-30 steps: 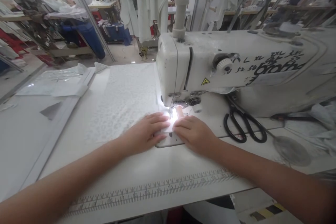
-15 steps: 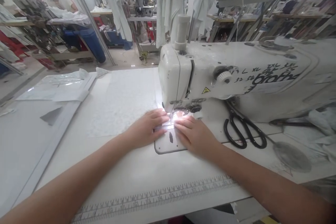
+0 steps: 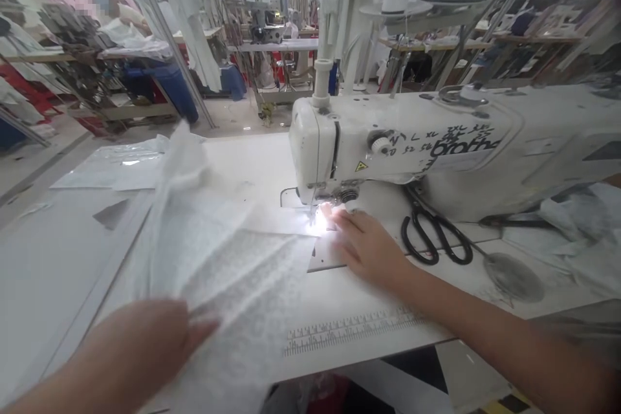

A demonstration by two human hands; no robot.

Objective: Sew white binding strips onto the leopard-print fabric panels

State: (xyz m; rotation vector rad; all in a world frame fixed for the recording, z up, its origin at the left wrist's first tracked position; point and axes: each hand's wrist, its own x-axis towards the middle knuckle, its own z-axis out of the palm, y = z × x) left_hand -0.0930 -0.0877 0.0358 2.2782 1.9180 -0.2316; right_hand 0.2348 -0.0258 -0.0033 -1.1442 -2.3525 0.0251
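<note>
Pinched between the thumb and fingers of my left hand (image 3: 145, 343) is a thin white patterned fabric (image 3: 228, 284). It is lifted and folded, sloping from the left side down to the table's front edge. Motion blurs this hand. The fabric's right corner reaches the lit needle area of the white sewing machine (image 3: 315, 149). Close to the right of the needle, my right hand (image 3: 373, 246) has its fingers stretched towards the presser foot, partly smeared by glare. I see nothing held in it.
Black-handled scissors (image 3: 436, 233) lie under the machine arm, beside a round grey translucent disc (image 3: 514, 277). Crumpled pale cloth (image 3: 577, 220) is at the right. A printed ruler (image 3: 349, 330) runs along the front edge. A plastic-wrapped packet (image 3: 111, 162) sits back left. A co-worker (image 3: 116, 19) sits beyond.
My left hand has left the needle plate and swung towards me and left, pulling the fabric up off the table. My right hand stays by the needle. The view has shifted slightly.
</note>
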